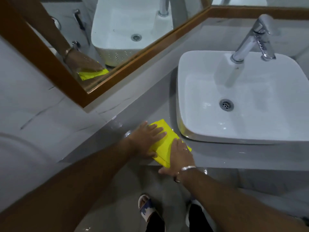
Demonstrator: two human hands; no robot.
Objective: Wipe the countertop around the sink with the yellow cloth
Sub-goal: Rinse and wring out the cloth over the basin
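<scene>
Your left hand (148,138) and right hand (179,156) press flat, fingers spread, on the folded yellow cloth (164,143) on the gray countertop (150,101), left of the sink (242,97). Wet streaks show there; the other sides look left to wipe.

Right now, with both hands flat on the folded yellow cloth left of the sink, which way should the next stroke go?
Probably slide the folded yellow cloth toward the wall, along the grey glossy countertop beside the white rectangular basin. The left hand and right hand press it flat at the front edge, and water glints just behind it near the wall, so that strip looks unwiped.
</scene>
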